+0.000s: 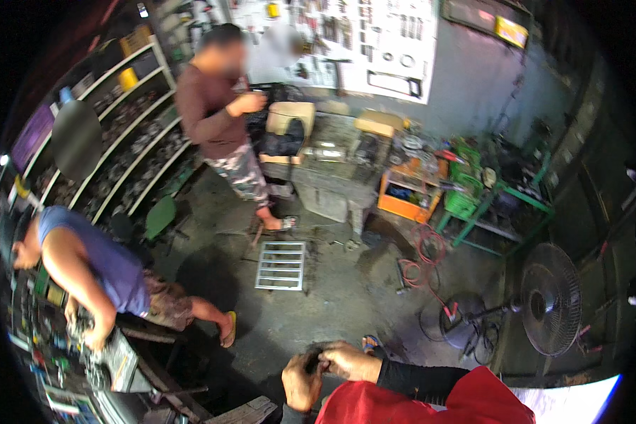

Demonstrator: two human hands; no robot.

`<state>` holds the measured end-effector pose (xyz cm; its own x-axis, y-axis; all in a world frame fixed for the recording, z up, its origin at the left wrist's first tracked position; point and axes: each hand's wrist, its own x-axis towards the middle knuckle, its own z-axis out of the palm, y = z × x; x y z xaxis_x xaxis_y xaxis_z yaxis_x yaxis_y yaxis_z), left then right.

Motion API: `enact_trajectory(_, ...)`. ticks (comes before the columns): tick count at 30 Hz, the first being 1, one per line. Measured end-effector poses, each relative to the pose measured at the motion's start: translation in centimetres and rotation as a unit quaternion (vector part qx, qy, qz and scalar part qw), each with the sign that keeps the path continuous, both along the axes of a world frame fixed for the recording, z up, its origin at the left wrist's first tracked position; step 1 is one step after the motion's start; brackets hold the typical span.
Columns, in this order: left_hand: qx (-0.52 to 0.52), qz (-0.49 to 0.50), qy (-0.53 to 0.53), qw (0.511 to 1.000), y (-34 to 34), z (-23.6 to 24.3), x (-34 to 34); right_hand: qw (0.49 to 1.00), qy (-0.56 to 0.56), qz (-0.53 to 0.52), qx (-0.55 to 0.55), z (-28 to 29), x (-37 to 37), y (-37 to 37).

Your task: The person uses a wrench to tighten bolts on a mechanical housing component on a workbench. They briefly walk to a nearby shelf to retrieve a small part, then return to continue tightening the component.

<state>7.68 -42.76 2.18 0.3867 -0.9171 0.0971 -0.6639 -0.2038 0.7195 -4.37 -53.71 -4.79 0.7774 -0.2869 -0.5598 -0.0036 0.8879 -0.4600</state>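
Note:
Close in front of my red shirt, at the lower middle, my two hands come together. My left hand (pixel 302 383) is closed, its fingers curled toward the right one. My right hand (pixel 353 362) reaches in from the right in a dark sleeve, with its fingertips pinched against the left hand. Something small and dark (pixel 314 362) shows between the fingers; its kind is too small and shadowed to tell.
A metal slatted stool (pixel 280 266) stands ahead on the floor. To the right are a pedestal fan (pixel 550 300), a red hose (pixel 431 247) and an orange cabinet (pixel 411 189). One person stands by a workbench (pixel 332 185); another leans over a bench at left.

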Motion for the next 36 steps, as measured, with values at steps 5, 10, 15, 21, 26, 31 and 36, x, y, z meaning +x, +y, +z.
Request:
enact_trajectory(5, -0.011, -0.125, 0.102, 0.987, -14.8, -2.3, -5.6, 0.977, -0.051, -0.206, 0.021, 0.6, -8.3, -9.4)
enact_trajectory(10, 0.032, -0.201, 0.103, 0.974, -25.4, -2.2, -9.2, 0.949, -0.001, -0.289, 0.125, 0.9, -12.6, -17.5)
enact_trajectory(15, -0.034, -0.275, 0.026, 0.961, -33.7, -3.0, -10.0, 0.938, -0.089, -0.311, 0.126, -2.7, -13.4, -24.7)
enact_trajectory(21, 0.071, -0.299, 0.151, 0.94, -47.4, -4.8, -7.3, 0.944, -0.079, -0.315, 0.048, -4.8, -11.9, -36.8)
enact_trajectory(26, 0.139, -0.336, 0.223, 0.904, -60.7, -3.7, -5.5, 0.947, 0.015, -0.319, -0.022, -2.2, -11.5, -48.2)
enact_trajectory(31, 0.276, -0.327, 0.395, 0.813, -73.4, -3.9, -5.1, 0.921, 0.089, -0.377, -0.043, 1.9, -13.2, -57.5)
enact_trajectory(36, 0.296, -0.26, 0.595, 0.7, -83.3, -5.8, -5.2, 0.897, 0.055, -0.437, -0.019, 1.9, -15.3, -66.1)
